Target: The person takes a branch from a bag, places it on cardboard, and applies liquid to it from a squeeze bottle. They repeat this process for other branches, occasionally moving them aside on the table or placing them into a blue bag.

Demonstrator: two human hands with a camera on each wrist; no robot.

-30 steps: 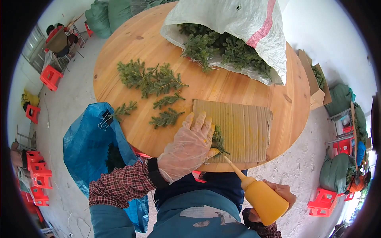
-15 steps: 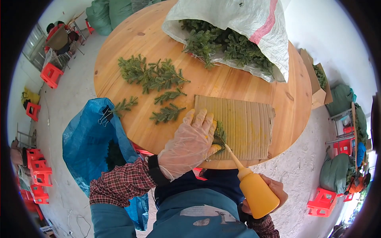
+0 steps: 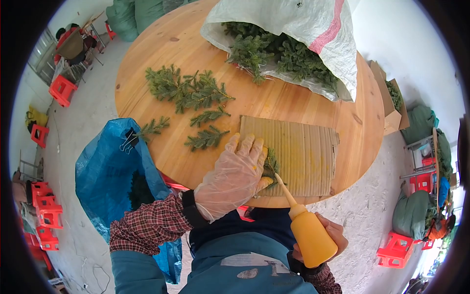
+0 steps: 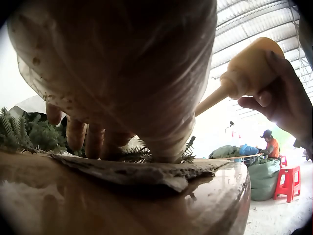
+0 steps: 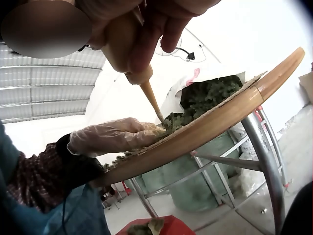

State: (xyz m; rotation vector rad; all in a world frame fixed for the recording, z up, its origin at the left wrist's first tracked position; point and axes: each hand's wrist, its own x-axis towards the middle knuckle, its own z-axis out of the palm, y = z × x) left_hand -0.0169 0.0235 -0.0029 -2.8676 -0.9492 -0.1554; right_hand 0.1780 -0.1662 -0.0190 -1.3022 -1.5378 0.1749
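Note:
In a clear plastic glove, my left hand (image 3: 231, 179) lies palm down with fingers extended over the left side of a corrugated cardboard sheet (image 3: 306, 159). A small fir sprig (image 3: 270, 160) shows between its forefinger and thumb, partly hidden by the hand. My bare right hand (image 3: 336, 236) grips a yellow squeeze bottle (image 3: 312, 238), tilted so that its long nozzle (image 3: 285, 189) points at the stem end of the sprig. From the right wrist view, the nozzle tip is right at the sprig (image 5: 173, 122), beside the gloved fingers.
Loose fir sprigs (image 3: 188, 93) lie left of the cardboard on the round wooden table (image 3: 147, 54). A white woven sack (image 3: 279, 19) spills fir branches at the back. An open blue bag (image 3: 105, 166) hangs at the table's left edge. Red stools (image 3: 394, 250) stand around.
My right hand has brought the bottle up and to the left, so its nozzle tip has gone from just below the sprig onto its stem end. My left hand has stayed on the cardboard.

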